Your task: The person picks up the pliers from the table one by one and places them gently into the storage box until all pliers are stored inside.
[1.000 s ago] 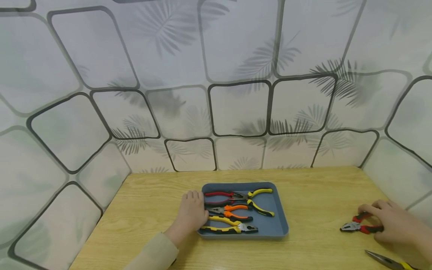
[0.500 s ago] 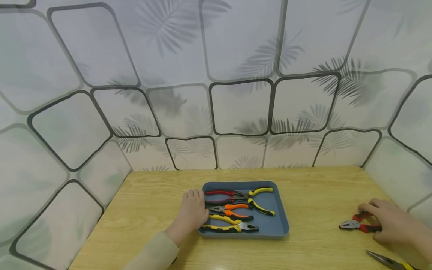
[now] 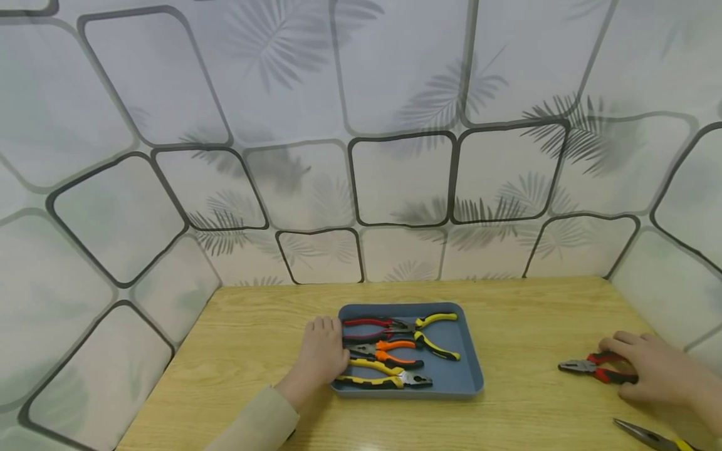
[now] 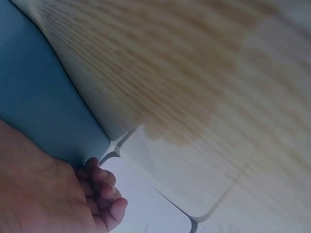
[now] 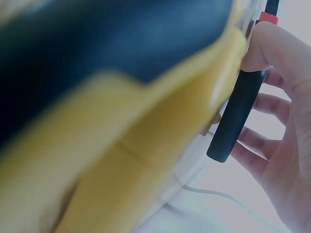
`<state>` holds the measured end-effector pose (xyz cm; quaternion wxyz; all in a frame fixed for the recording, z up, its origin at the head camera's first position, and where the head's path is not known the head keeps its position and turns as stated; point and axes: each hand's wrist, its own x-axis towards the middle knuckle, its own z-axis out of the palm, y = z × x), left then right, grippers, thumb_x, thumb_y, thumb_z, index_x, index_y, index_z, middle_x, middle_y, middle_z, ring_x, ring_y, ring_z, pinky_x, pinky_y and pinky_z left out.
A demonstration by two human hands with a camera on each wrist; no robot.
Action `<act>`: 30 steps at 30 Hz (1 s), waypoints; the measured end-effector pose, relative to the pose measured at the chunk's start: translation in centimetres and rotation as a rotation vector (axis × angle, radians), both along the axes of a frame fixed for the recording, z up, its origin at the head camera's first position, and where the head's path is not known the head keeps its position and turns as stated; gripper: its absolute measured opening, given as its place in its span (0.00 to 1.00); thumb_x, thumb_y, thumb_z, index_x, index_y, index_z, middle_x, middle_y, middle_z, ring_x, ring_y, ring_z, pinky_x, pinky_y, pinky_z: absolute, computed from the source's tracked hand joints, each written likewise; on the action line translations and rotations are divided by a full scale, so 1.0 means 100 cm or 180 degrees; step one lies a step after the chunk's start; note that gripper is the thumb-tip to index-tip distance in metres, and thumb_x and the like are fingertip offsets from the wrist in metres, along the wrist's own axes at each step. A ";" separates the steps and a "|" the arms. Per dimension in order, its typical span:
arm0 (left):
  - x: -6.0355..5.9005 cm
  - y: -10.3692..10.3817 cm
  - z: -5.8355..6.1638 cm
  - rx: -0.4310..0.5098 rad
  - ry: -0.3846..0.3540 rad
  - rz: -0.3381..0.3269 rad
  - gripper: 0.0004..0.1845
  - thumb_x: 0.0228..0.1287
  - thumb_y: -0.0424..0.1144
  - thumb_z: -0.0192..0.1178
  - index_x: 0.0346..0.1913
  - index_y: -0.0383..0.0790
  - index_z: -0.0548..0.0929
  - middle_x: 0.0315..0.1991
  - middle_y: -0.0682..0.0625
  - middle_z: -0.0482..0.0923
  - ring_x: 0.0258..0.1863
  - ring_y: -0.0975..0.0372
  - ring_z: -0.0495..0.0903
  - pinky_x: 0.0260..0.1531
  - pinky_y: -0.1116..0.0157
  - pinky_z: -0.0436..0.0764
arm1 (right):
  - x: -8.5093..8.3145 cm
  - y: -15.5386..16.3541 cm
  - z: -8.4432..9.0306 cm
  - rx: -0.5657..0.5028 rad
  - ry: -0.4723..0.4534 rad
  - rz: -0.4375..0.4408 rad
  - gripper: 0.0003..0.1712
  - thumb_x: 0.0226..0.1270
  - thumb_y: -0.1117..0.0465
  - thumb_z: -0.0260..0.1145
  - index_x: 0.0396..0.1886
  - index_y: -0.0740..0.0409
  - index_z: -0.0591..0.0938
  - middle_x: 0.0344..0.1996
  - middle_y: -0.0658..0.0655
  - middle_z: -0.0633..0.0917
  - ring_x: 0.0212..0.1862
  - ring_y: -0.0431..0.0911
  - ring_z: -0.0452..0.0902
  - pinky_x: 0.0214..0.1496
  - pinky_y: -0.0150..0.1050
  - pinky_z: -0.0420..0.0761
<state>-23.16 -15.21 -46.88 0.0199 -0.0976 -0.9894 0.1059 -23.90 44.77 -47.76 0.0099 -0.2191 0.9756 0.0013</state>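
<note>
Right hand: the right hand (image 3: 657,376) is lying on the wooden table (image 3: 530,338) with fingers curled around the handles of the red-and-black pliers with grey steel jaws (image 3: 595,368) — clamped on them, thumb side toward the near handle.
Pliers position: the red-and-black pliers are resting on the table just left of the right hand, with the steel nose pointing away from the palm, well apart from the tray.
Left hand: the left hand (image 3: 323,356) is resting against the left rim of the blue plastic tray (image 3: 468,357), fingers relaxed and straight, holding nothing.
Near the left hand: four pliers are lying in the tray just right of the fingers.
Handling: the pliers are probably heavy for their size and stiff — the steel nose is slippery, the rubber handles are giving good friction.
Where to grip: both handles together, near the pivot, so the nose is not dropping.
</note>
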 end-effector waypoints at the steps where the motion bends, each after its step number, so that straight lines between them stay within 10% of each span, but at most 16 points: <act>1: 0.000 0.000 0.000 0.0001 0.0009 -0.0001 0.25 0.71 0.55 0.60 0.52 0.33 0.76 0.45 0.40 0.78 0.46 0.51 0.76 0.53 0.53 0.79 | 0.000 0.000 0.000 0.0007 0.0024 0.0003 0.36 0.37 0.50 0.84 0.52 0.52 0.85 0.46 0.51 0.83 0.39 0.48 0.76 0.39 0.49 0.79; 30: 0.001 -0.002 -0.002 -0.0040 -0.0055 0.0003 0.27 0.73 0.55 0.58 0.57 0.33 0.76 0.50 0.39 0.80 0.51 0.50 0.78 0.57 0.52 0.78 | 0.009 -0.015 0.000 0.0112 0.0440 -0.0219 0.30 0.55 0.45 0.77 0.56 0.52 0.85 0.40 0.51 0.80 0.39 0.50 0.76 0.34 0.50 0.74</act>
